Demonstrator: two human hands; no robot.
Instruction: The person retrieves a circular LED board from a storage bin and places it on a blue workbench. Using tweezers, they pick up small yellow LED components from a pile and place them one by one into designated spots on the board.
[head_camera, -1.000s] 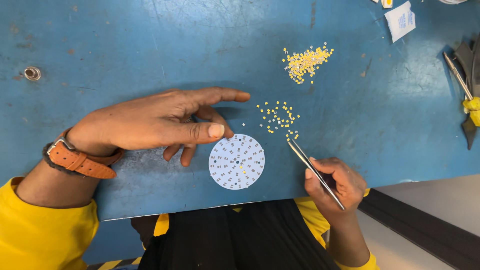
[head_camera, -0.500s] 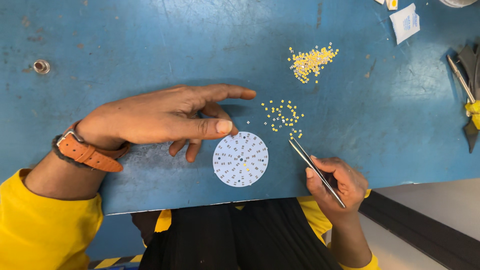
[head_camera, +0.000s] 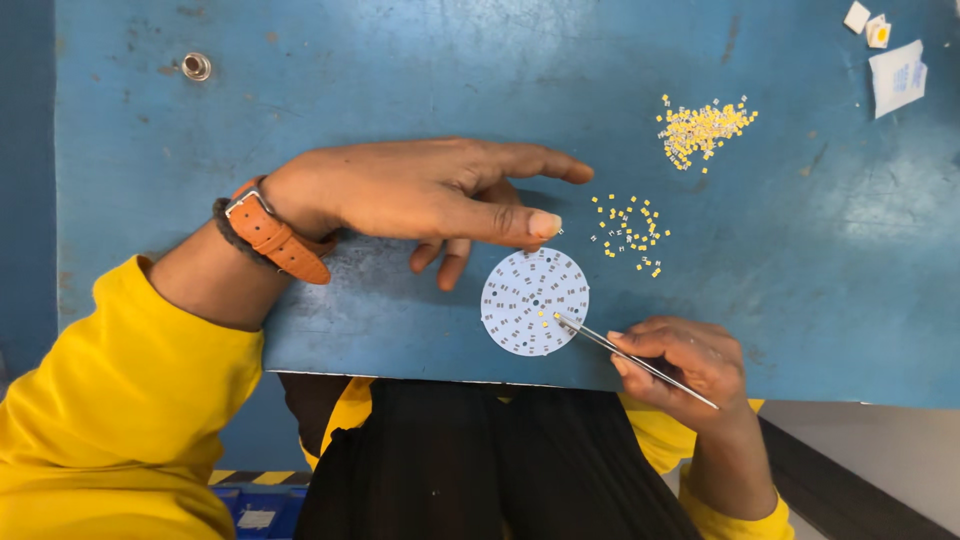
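Round white circuit board (head_camera: 535, 302) lies on the blue worktop (head_camera: 400, 80) near its front edge. Right hand (head_camera: 680, 360) has its fingers pinched on thin tweezers (head_camera: 630, 358), tip touching the board. Left hand (head_camera: 430, 195) rests flat beside it, fingers spread, thumb at the rim. Most pads look bare; loose yellow chips (head_camera: 630, 225) and a fuller pile (head_camera: 700, 125) wait nearby.

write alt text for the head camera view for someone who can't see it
A right hand holds tweezers with the tips on a round white circuit board lying on a blue table. The left hand rests flat beside the board, and small yellow parts lie scattered nearby.
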